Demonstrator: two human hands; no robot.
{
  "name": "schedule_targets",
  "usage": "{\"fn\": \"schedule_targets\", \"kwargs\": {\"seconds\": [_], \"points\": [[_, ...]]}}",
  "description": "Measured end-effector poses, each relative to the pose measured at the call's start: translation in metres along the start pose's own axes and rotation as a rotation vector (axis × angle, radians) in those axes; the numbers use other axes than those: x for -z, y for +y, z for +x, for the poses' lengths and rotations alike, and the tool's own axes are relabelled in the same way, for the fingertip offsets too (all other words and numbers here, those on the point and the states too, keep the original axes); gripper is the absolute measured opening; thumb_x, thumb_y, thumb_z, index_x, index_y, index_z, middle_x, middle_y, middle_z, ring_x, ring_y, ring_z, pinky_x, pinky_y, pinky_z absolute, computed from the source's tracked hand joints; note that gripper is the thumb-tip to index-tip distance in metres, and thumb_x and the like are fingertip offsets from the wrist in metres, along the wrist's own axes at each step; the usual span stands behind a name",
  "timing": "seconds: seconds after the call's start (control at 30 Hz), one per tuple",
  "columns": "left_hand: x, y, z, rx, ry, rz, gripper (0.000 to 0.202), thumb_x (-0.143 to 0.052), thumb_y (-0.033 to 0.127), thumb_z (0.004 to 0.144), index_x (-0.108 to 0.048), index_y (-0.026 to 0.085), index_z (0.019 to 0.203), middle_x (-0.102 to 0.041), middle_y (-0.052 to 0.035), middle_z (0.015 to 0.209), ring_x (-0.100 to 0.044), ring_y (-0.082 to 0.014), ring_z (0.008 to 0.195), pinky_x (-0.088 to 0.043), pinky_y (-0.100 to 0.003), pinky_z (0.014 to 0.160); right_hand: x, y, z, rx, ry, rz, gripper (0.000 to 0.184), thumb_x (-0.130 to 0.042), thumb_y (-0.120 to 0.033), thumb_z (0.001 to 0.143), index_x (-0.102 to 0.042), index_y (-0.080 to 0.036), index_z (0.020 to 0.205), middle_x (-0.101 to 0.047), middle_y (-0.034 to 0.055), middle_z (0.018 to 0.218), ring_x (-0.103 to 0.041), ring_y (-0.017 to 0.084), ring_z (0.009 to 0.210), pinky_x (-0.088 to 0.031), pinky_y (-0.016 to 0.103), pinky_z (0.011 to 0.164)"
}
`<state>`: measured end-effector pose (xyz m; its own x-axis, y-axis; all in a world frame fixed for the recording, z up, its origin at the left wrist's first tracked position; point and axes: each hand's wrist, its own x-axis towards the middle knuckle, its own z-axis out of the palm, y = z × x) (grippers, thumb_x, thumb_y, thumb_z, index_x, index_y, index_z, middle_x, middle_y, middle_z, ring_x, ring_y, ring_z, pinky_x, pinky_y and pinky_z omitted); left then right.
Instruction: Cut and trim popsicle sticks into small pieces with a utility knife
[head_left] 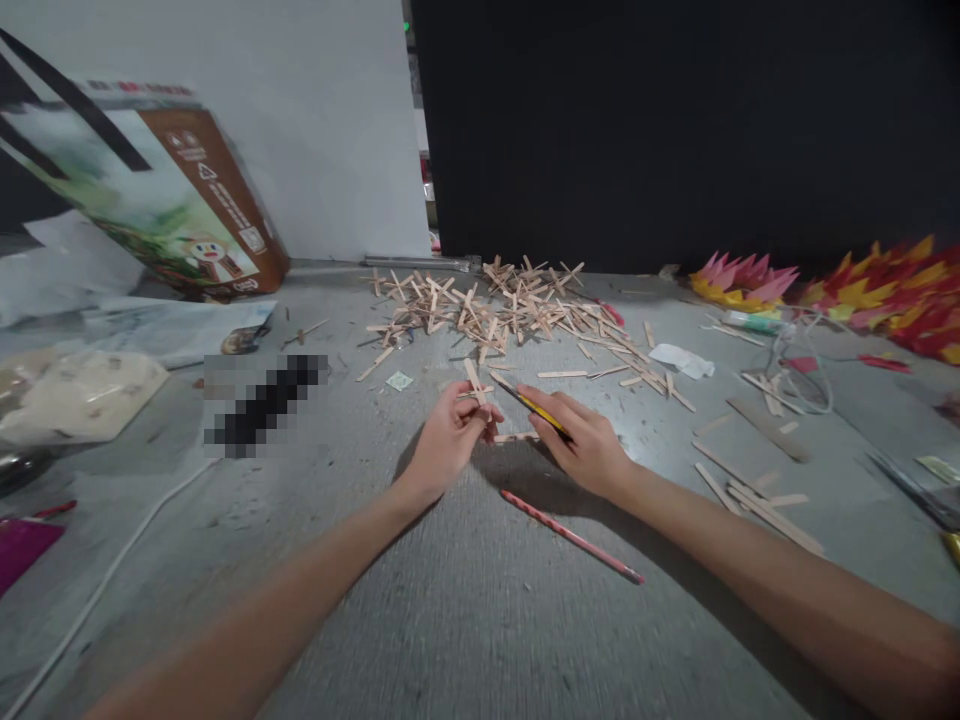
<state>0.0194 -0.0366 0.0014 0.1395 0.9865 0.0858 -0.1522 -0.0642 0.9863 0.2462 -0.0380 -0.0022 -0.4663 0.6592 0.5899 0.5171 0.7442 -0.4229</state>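
Observation:
Near the middle of the table my left hand [448, 438] pinches a small cross of flat wooden craft sticks [475, 382]. My right hand [589, 440], just to its right, is closed round a yellow and black craft knife [545, 412]. The knife's tip points up and left, close to the crossed sticks; whether it touches them I cannot tell. Between the hands, low over the table, shows another flat stick [516, 437], its ends partly hidden by the fingers. A red patterned pencil [570, 535] lies on the table in front of my right hand.
Beyond my hands spreads a heap of crossed wooden sticks [457, 305]. Loose sticks [772, 510] lie at the right. Red and yellow paper pieces [885, 290] stand at the far right. A printed bag [202, 200] is at the back left, with a white cable [124, 560] nearer.

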Motion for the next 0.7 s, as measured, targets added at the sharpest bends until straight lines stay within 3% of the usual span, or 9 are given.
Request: {"fn": "schedule_targets", "kwargs": {"seconds": [0.1, 0.23, 0.7], "points": [[0.0047, 0.0036, -0.0002, 0.009, 0.018, 0.048, 0.054, -0.072, 0.027, 0.086, -0.05, 0.018, 0.134, -0.079, -0.0028, 0.085, -0.072, -0.0148, 0.064, -0.059, -0.029, 0.07, -0.0007, 0.001, -0.0004, 0.008, -0.025, -0.013, 0.051, -0.048, -0.026, 0.112, -0.044, -0.03, 0.163, -0.076, 0.0086, 0.119, -0.074, 0.019, 0.094, -0.061, 0.031, 0.084], [0.0061, 0.0086, -0.0039, 0.041, -0.009, 0.118, 0.065, -0.07, 0.026, 0.087, -0.047, 0.018, 0.147, -0.081, -0.0042, 0.086, -0.077, -0.0184, 0.067, -0.063, -0.031, 0.074, -0.0023, 0.0001, -0.0008, 0.06, -0.072, -0.076, 0.05, -0.047, -0.025, 0.112, -0.047, -0.028, 0.162, -0.074, 0.0044, 0.093, -0.066, 0.015, 0.07, -0.055, 0.027, 0.066], [0.0062, 0.0058, -0.0062, 0.006, -0.034, 0.23, 0.058, -0.07, 0.029, 0.091, -0.05, 0.02, 0.144, -0.08, -0.0025, 0.082, -0.078, -0.0193, 0.068, -0.062, -0.029, 0.071, -0.0021, -0.0015, 0.0, 0.037, -0.103, -0.069, 0.048, -0.044, -0.027, 0.112, -0.052, -0.026, 0.159, -0.069, 0.0033, 0.088, -0.061, 0.014, 0.068, -0.054, 0.026, 0.067]]}}
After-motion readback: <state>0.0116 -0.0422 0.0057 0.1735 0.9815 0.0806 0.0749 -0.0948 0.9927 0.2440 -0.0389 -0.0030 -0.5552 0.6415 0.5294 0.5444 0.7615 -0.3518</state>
